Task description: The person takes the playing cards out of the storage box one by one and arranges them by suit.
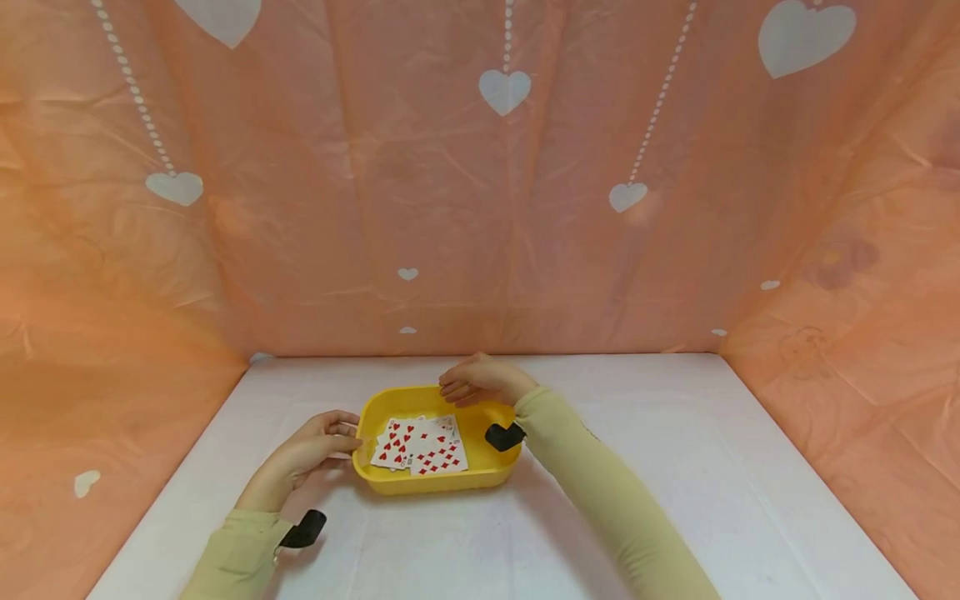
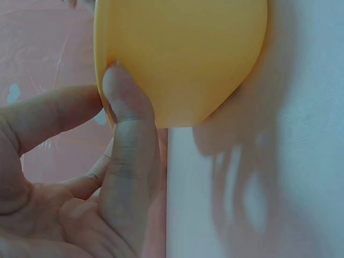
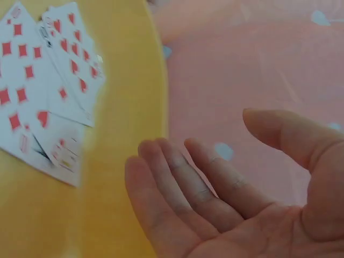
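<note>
A yellow plastic tub (image 1: 442, 482) with rounded corners sits on the white table. Several playing cards (image 1: 438, 454), hearts and diamonds face up, lie overlapping in its left half. At the tub's left end, my left hand (image 1: 318, 442) pinches the rim; in the left wrist view its thumb (image 2: 126, 97) lies against the outer wall and a finger is on the other side. My right hand (image 1: 483, 381) is over the far rim, its fingers loosely extended. Nothing is between those fingers (image 3: 177, 183) in the right wrist view, where the cards (image 3: 24, 80) show beyond them.
White cloth covers the table (image 1: 420, 550). An orange-pink curtain (image 1: 435, 208) with white hearts encloses the back and both sides. Black wrist mounts (image 1: 303, 529) stick out from both sleeves; the right one (image 1: 504, 437) overlaps the tub's right end in the head view.
</note>
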`<control>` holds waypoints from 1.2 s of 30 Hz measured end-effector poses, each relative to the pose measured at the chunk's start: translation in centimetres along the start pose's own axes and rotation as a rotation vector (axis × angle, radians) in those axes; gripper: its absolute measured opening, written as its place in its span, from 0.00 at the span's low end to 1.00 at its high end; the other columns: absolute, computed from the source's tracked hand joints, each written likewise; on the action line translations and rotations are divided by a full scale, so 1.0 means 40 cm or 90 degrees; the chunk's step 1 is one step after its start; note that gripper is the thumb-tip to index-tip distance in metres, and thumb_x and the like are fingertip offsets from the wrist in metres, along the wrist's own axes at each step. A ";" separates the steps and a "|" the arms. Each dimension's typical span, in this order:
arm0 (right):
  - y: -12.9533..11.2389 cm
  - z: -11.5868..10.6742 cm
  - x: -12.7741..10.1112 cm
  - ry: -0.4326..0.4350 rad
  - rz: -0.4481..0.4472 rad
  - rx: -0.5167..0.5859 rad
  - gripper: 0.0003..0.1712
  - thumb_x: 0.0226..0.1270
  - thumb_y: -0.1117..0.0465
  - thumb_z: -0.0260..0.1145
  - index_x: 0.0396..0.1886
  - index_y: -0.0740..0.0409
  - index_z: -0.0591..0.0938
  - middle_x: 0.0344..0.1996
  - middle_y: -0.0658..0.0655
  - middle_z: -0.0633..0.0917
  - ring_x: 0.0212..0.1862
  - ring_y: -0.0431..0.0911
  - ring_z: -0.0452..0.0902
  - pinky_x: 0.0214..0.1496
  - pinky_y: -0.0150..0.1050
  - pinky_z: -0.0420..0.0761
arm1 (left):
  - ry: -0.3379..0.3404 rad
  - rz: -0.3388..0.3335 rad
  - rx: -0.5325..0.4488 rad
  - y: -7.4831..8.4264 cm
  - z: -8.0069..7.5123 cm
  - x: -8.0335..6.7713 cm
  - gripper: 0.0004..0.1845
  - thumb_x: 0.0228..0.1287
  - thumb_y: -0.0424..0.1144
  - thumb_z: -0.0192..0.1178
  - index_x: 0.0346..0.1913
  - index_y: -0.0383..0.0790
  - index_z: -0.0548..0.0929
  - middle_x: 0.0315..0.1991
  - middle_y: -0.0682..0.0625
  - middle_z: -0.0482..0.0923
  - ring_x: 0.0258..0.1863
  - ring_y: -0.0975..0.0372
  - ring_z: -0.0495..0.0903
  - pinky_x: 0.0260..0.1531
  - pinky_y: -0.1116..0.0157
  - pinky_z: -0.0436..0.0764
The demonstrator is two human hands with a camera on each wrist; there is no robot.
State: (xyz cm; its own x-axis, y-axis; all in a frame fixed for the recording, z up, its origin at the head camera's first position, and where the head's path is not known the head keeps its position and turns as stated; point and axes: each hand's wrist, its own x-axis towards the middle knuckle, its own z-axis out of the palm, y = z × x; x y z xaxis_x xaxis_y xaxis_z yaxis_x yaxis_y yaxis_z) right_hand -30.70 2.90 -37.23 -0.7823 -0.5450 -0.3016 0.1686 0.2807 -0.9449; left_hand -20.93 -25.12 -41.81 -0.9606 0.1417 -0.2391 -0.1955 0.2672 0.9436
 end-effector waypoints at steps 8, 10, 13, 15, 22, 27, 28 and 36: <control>0.034 0.047 0.042 -0.025 0.039 0.014 0.22 0.70 0.60 0.59 0.53 0.76 0.77 0.51 0.72 0.79 0.52 0.59 0.77 0.59 0.50 0.73 | 0.000 0.000 -0.003 0.001 0.001 0.005 0.25 0.62 0.28 0.60 0.59 0.22 0.64 0.41 0.40 0.73 0.35 0.55 0.79 0.35 0.61 0.83; 0.040 0.054 0.050 -0.029 0.038 0.007 0.21 0.70 0.61 0.58 0.52 0.76 0.77 0.46 0.71 0.81 0.44 0.56 0.79 0.56 0.47 0.76 | -0.005 0.004 0.002 0.001 0.001 0.004 0.25 0.62 0.28 0.59 0.59 0.22 0.64 0.41 0.40 0.73 0.35 0.55 0.78 0.36 0.61 0.83; 0.051 0.063 0.064 -0.053 0.036 0.010 0.18 0.70 0.62 0.57 0.44 0.77 0.77 0.33 0.66 0.81 0.30 0.47 0.72 0.43 0.39 0.75 | -0.004 0.003 0.001 0.001 -0.001 0.002 0.25 0.62 0.27 0.59 0.59 0.22 0.64 0.40 0.41 0.73 0.35 0.55 0.78 0.35 0.61 0.83; 0.058 0.069 0.073 -0.065 0.041 0.011 0.15 0.69 0.62 0.57 0.38 0.75 0.76 0.27 0.60 0.78 0.27 0.45 0.66 0.36 0.37 0.69 | -0.004 0.002 0.003 0.001 -0.001 0.000 0.25 0.62 0.27 0.59 0.59 0.22 0.63 0.40 0.41 0.73 0.34 0.56 0.78 0.35 0.61 0.83; 0.071 0.093 0.091 -0.048 0.066 -0.011 0.12 0.66 0.57 0.61 0.34 0.65 0.78 0.27 0.54 0.77 0.28 0.43 0.69 0.35 0.36 0.69 | -0.006 0.009 -0.001 -0.002 -0.002 -0.004 0.25 0.62 0.27 0.59 0.59 0.21 0.63 0.41 0.40 0.74 0.35 0.56 0.78 0.36 0.60 0.83; 0.067 0.115 0.089 -0.058 0.074 -0.024 0.19 0.66 0.55 0.62 0.42 0.69 0.78 0.31 0.58 0.78 0.31 0.45 0.71 0.39 0.38 0.73 | -0.007 0.015 -0.009 -0.003 -0.002 -0.005 0.25 0.62 0.27 0.59 0.59 0.21 0.63 0.40 0.41 0.74 0.35 0.56 0.79 0.36 0.60 0.83; 0.066 0.120 0.088 -0.062 0.076 -0.025 0.20 0.66 0.55 0.62 0.45 0.69 0.79 0.32 0.59 0.79 0.32 0.46 0.72 0.39 0.38 0.73 | -0.007 0.015 -0.010 -0.004 -0.002 -0.005 0.25 0.62 0.27 0.59 0.59 0.21 0.63 0.40 0.41 0.74 0.34 0.56 0.79 0.36 0.60 0.83; 0.058 0.142 0.086 -0.107 0.096 -0.070 0.23 0.65 0.53 0.64 0.44 0.72 0.79 0.28 0.58 0.78 0.28 0.46 0.68 0.31 0.35 0.66 | -0.011 0.014 -0.009 -0.005 0.000 -0.006 0.25 0.62 0.28 0.59 0.59 0.22 0.63 0.40 0.41 0.74 0.35 0.55 0.79 0.38 0.57 0.83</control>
State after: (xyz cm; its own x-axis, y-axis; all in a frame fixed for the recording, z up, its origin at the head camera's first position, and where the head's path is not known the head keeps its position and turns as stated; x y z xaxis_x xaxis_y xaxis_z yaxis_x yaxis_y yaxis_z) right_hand -29.60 -2.80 -41.20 -0.6414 -0.6117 -0.4631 0.2024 0.4473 -0.8712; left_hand -20.67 -25.21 -41.93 -0.9612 0.1638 -0.2218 -0.1770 0.2498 0.9520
